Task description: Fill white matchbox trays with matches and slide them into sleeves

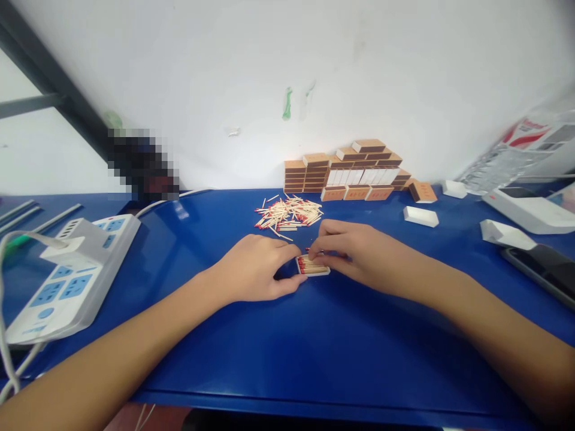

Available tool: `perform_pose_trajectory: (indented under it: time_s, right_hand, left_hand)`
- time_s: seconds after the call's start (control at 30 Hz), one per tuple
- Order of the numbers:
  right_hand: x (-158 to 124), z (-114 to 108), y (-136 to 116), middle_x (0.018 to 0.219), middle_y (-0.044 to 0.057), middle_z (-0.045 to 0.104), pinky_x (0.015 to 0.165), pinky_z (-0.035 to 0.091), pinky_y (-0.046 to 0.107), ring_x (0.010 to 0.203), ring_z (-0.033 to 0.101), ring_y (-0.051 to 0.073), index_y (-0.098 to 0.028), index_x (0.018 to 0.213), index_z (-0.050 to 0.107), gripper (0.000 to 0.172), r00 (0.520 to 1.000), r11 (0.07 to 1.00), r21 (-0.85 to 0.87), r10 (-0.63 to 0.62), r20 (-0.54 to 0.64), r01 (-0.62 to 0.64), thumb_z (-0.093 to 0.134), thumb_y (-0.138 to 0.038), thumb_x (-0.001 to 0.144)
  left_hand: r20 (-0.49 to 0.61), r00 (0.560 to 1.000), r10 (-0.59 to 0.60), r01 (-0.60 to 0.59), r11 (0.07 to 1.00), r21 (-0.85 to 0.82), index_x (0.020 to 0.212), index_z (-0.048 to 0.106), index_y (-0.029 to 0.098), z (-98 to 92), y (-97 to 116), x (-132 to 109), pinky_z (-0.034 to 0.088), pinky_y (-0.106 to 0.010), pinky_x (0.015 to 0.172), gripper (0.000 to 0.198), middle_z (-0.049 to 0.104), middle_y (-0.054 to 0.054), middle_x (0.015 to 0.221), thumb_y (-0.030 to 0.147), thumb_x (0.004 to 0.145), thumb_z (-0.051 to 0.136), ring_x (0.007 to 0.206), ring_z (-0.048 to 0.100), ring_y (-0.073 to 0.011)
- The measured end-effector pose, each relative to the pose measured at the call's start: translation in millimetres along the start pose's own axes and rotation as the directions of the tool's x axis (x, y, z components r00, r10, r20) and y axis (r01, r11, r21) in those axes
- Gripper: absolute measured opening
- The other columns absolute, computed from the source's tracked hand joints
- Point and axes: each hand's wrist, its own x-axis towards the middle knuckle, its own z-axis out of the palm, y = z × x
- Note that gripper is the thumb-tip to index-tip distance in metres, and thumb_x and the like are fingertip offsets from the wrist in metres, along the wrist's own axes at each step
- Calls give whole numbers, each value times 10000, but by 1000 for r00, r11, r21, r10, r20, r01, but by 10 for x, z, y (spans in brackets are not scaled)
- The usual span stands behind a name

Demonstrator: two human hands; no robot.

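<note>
On the blue table lies a small white matchbox tray (320, 274) filled with a row of red-tipped matches (309, 265). My left hand (263, 269) grips the tray's left end between thumb and forefinger. Over the tray's right side is my right hand (348, 251), its fingers bent together at the matches; whether it pinches one is too small to tell. Just beyond both hands sits a loose pile of matches (291, 212), their red heads pointing various ways.
Stacked matchboxes (359, 164) stand against the wall. White tray pieces (421, 216), a phone (541, 272), a white device (532, 209) and clear plastic packaging (512, 149) lie at the right. A power strip (85, 287) with cables occupies the left.
</note>
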Motion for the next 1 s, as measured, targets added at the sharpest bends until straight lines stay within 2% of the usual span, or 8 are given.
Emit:
perform_pose_trajectory:
  time_s: [0.17, 0.47, 0.73, 1.0]
  right_hand:
    - [9, 13, 21, 963, 47, 630, 665, 421, 283, 758, 593, 150, -216, 1039, 728, 188, 999, 999, -38, 9, -32, -10, 543, -206, 1007]
    - [0, 22, -14, 908, 47, 601, 639, 399, 291, 692, 558, 146, -218, 1024, 739, 263, 1000, 998, -59, -21, 0, 21, 477, -236, 1038]
    - [-17, -47, -110, 942, 36, 653, 679, 433, 273, 768, 615, 143, -229, 975, 741, 159, 1000, 999, 41, -11, -2, 11, 582, -218, 976]
    - [-10, -15, -84, 883, 24, 684, 671, 430, 286, 758, 619, 156, -225, 912, 703, 104, 1000, 999, 37, 15, -4, -15, 608, -230, 954]
  left_hand:
    - [0, 1000, 2, -2, 1000, -14, 942, 688, 170, -6, 4, -5, 408, -277, 590, 240, 699, 3, 770, 400, 939, 618, 645, 632, -141]
    - [-10, 1000, 11, -10, 1000, 15, 881, 646, 172, 1, 11, -3, 413, -273, 583, 251, 696, -3, 765, 412, 944, 610, 629, 623, -137]
    - [-16, 1000, 6, -6, 1000, -5, 919, 668, 173, 19, 2, -7, 409, -272, 587, 241, 699, 2, 759, 406, 943, 614, 640, 631, -142]
    - [-15, 1000, -3, 3, 1000, -15, 960, 686, 173, 19, -2, -8, 407, -275, 583, 259, 698, 3, 761, 421, 941, 617, 635, 628, -141]
